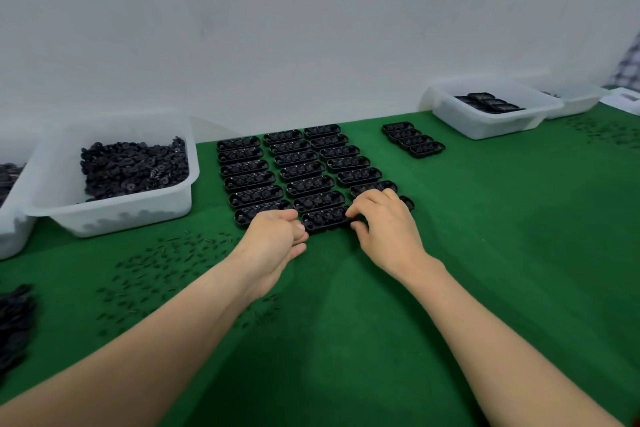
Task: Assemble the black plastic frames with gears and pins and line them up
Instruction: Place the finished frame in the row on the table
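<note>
A long black plastic frame (pixel 325 218), nearest in the middle row (pixel 304 170) on the green desk (pixel 485 253), lies crosswise, its right end pinched by the right hand (pixel 384 230), the left hand (pixel 275 239) curled beside its left end, contents unclear.

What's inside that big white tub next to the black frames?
A heap of small black gears fills the white tub. Its floor and whatever lies beneath the heap are hidden.

Black frames (pixel 298 170), green table cover (pixel 485 253), translucent white bins (pixel 114 211), black gears (pixel 133 166)
</note>
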